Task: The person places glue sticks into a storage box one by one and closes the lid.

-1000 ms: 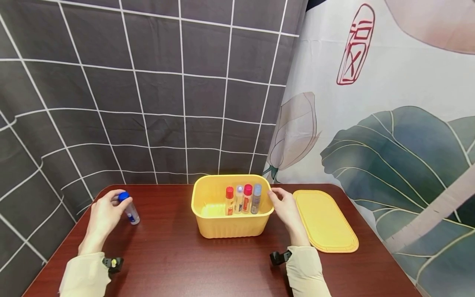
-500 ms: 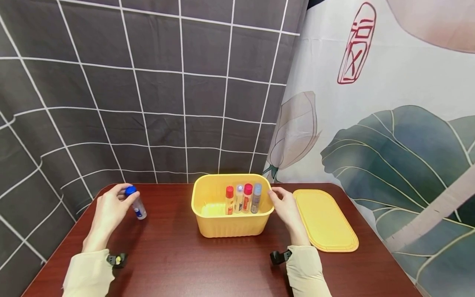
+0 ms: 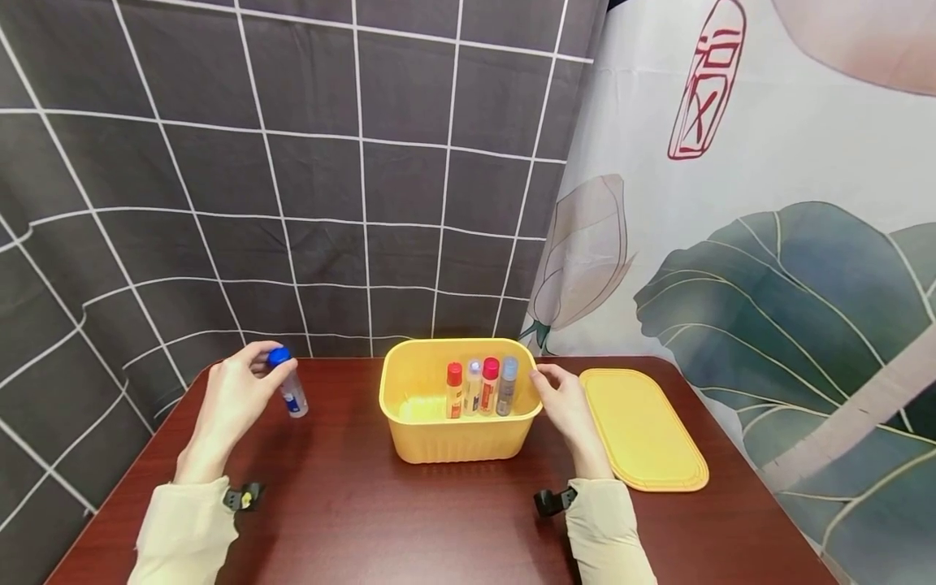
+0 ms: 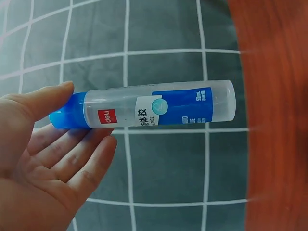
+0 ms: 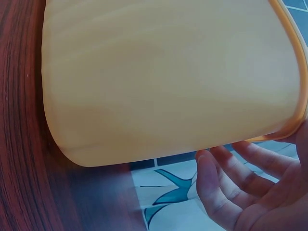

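Note:
A clear glue bottle [image 4: 159, 106] with a blue cap and a blue-and-white label hangs by its cap from my left hand [image 3: 234, 398]. The left thumb and fingers pinch that cap, and the bottle tilts slightly above the table's left side. In the left wrist view its base is apart from the wood. At centre stands a yellow plastic bin [image 3: 461, 445], where several glue bottles stand upright towards the right: one with a red cap [image 3: 454, 392], a pale one, a crimson-capped one and a grey-blue one. My right hand [image 3: 570, 410] holds the bin's right rim.
A flat yellow lid [image 3: 647, 431] lies on the dark red wooden table [image 3: 395, 528], right of the bin. Behind the table hangs a grey gridded cloth [image 3: 307, 179], with a lotus-patterned cloth [image 3: 731, 325] at the right.
My left hand has moved right and slightly away from me, towards the bin, carrying the glue bottle. The right hand stays at the bin's rim.

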`<state>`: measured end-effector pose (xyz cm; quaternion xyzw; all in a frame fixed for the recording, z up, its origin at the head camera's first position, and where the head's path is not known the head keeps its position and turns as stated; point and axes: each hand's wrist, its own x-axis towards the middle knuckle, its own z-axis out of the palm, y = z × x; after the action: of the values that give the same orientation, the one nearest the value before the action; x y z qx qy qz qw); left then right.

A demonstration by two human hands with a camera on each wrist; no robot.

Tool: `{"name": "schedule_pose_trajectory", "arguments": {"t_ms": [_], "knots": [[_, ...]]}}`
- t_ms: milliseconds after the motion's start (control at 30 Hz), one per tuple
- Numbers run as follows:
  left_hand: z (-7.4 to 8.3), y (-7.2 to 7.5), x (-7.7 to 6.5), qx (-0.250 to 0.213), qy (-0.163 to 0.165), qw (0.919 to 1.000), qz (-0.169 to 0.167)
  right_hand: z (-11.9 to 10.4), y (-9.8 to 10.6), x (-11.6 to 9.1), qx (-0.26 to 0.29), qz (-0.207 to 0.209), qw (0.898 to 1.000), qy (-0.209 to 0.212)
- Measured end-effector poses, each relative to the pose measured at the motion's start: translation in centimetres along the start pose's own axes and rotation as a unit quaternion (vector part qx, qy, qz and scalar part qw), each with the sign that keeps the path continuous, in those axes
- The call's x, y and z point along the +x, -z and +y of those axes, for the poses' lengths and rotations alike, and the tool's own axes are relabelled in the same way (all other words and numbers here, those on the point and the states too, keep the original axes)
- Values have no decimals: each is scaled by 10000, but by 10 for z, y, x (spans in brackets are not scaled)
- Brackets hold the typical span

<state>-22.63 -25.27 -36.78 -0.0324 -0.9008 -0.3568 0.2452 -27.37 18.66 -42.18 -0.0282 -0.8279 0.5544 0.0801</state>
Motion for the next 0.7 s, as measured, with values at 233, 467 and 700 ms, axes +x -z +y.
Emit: {"name": "schedule_pose_trajectory", "arguments": {"t_ms": [233,467,700], "knots": [[22,1,9,7,-215,9998,38,-1,1,0,-24,-26,10000,12],[45,2,19,-83,-445,9990,45,-1,-1,-1,-42,16,10000,47],[65,0,29,-98,-543,9985,65,-1,0,-1,-2,8,10000,17]]}}
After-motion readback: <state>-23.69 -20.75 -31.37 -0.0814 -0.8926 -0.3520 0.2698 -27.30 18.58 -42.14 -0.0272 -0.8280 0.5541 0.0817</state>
